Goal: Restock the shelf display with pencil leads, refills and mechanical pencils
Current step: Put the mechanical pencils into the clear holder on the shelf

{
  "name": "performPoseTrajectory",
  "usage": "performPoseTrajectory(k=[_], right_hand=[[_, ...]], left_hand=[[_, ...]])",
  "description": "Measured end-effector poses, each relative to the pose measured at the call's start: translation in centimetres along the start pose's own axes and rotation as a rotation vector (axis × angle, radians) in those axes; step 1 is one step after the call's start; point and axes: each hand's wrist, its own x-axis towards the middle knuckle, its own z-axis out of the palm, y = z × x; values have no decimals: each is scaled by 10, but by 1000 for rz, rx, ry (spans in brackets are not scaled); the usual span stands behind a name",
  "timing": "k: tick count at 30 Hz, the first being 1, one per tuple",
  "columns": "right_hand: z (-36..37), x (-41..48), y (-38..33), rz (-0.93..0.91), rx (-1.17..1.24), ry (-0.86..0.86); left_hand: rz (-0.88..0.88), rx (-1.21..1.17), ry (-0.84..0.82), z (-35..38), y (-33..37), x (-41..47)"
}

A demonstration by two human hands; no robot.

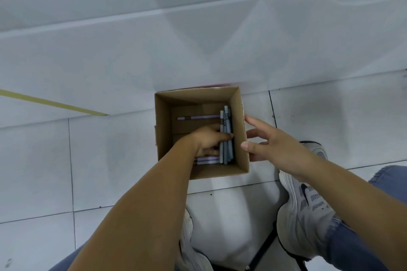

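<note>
A white tiled floor (66, 160) with thin dark grout lines fills the view. At its centre stands an open cardboard box (163, 112), its far side close against the foot of a white shelf unit (198, 61) at twelve o'clock. A yellow strip (52, 103) slants at ten o'clock, along the line where tile meets unit. A white shoe (308, 215) rests at four o'clock, another (187, 237) at six, with dark bars (264, 246) between them.

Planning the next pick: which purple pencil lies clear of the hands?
The far purple pencil, lying crosswise; the near purple pencils sit beside the left hand gripping grey pencils.
</note>
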Motion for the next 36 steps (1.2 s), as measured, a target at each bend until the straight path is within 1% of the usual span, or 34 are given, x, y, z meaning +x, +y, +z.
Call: performPoseTrajectory(k=[5, 10, 11, 12, 13, 14, 15, 16, 18, 20, 24, 28, 34, 36], right_hand=[[1, 1, -1, -12, 16, -7], [0, -1, -8, 16, -73, -30], [1, -3, -12, 15, -125, 4], [2, -4, -18, -5, -203, 82], [4, -6, -24, -50, -278, 195], [5, -8, -33, -111, -303, 307], [8, -11, -43, -173, -266, 383], [10, -15, -56, -226, -200, 410], [17, -29, -84, -314, -66, 350], [21, -51, -115, -436, -8, 275], [24, -108, -173, -699, 117, 207], [23, -162, -226, -887, 136, 253], [11, -218, -295, -1109, 83, 356], [6, -232, -315, -1163, 113, 398]], left_hand=[[104, -31, 1, 1, 0, -8], [210, -17, 26, -11, 9, -47], [230, -11, 17, -13, 12, -61], [253, -7, 6, -15, 15, -76], [281, -2, -7, -17, 19, -92], [309, 6, -22, -18, 24, -108], [336, 18, -38, -17, 29, -124], [360, 35, -55, -14, 34, -140], [417, 72, -92, -3, 48, -175], [498, 127, -102, 12, 65, -211], [655, 311, -36, 45, 98, -286], [833, 460, 38, 71, 124, -353], [1058, 422, 120, 100, 163, -415], [1136, 420, 144, 109, 177, -427]])
